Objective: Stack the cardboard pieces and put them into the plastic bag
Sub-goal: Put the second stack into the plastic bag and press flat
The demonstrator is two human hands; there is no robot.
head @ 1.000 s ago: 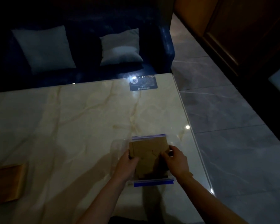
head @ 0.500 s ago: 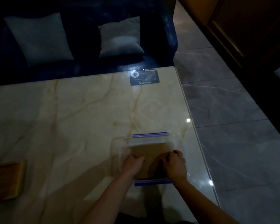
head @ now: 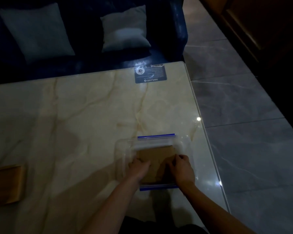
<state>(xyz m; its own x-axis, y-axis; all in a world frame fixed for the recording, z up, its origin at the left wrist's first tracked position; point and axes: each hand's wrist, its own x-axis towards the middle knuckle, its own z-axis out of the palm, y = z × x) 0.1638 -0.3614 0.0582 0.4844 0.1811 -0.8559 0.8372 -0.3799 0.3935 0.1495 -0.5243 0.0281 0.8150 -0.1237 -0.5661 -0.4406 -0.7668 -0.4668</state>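
Note:
A stack of brown cardboard pieces [head: 156, 153] lies flat near the table's front right, seemingly inside a clear plastic bag [head: 125, 150]. The bag has one blue zip strip at its far end and another at its near end. My left hand [head: 139, 168] rests on the stack's left side with the fingers curled over it. My right hand [head: 182, 168] grips the stack's right edge with bent fingers. The near part of the cardboard is hidden under both hands. The light is dim.
A wooden block [head: 5, 184] lies at the table's left edge. A dark printed card [head: 150, 75] sits at the far side of the marble table [head: 74, 115]. Beyond it stands a dark sofa with two cushions [head: 125, 29]. The table's right edge drops to a grey tiled floor [head: 243, 132].
The cardboard stack, held tilted up above the bag a second ago, now lies flat and lower within the bag. Both hands came down with it.

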